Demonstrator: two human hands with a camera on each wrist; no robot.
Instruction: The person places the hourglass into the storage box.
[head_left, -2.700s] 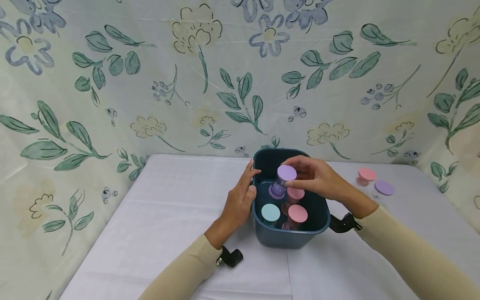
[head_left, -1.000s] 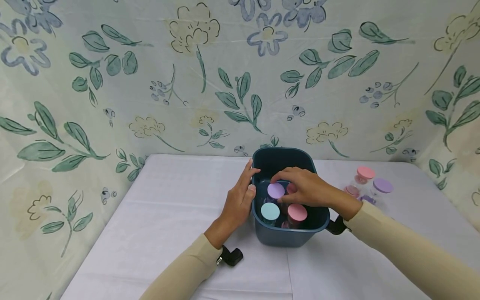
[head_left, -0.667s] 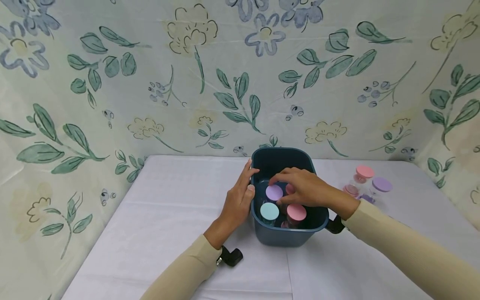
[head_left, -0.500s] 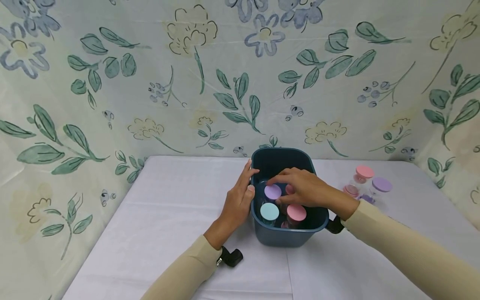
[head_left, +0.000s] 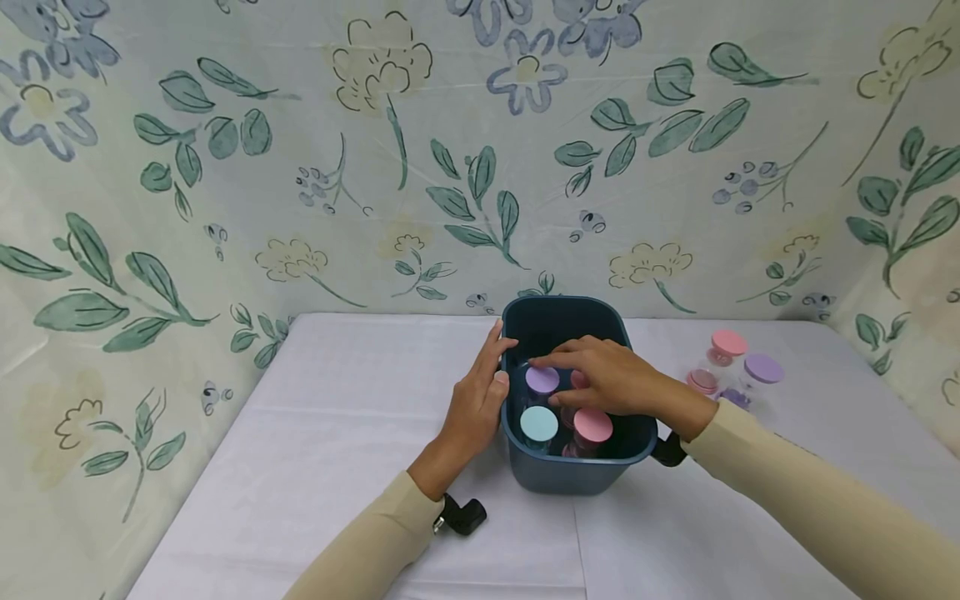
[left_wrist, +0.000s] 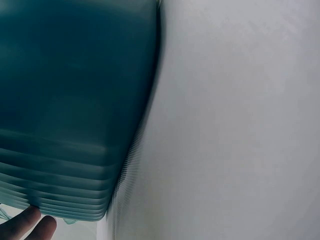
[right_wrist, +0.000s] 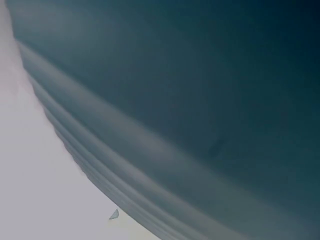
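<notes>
A dark teal bin (head_left: 583, 479) stands on the table with several sand timers inside. My right hand (head_left: 611, 375) reaches into it; index finger and thumb hold a purple-capped sand timer (head_left: 542, 379) at its cap, near the left wall. In front of it are a light-blue-capped timer (head_left: 538, 425) and a pink-capped one (head_left: 592, 425); another pink timer (head_left: 579, 380) is partly hidden under my right hand. My left hand (head_left: 476, 400) lies with extended fingers along the bin's left side; two fingertips (left_wrist: 42, 227) show beside the ribbed wall in the left wrist view.
To the right of the bin, a pink sand timer (head_left: 728, 343) and a purple one (head_left: 763, 368) are on the white-covered table (head_left: 360, 433). A floral cloth (head_left: 480, 167) hangs behind the table. Black wrist mounts (head_left: 463, 515) stick out below the cuffs.
My right hand has lowered the purple sand timer into the bin, then shifted it slightly left, towards the left wall. My left hand stays by the bin's side.
</notes>
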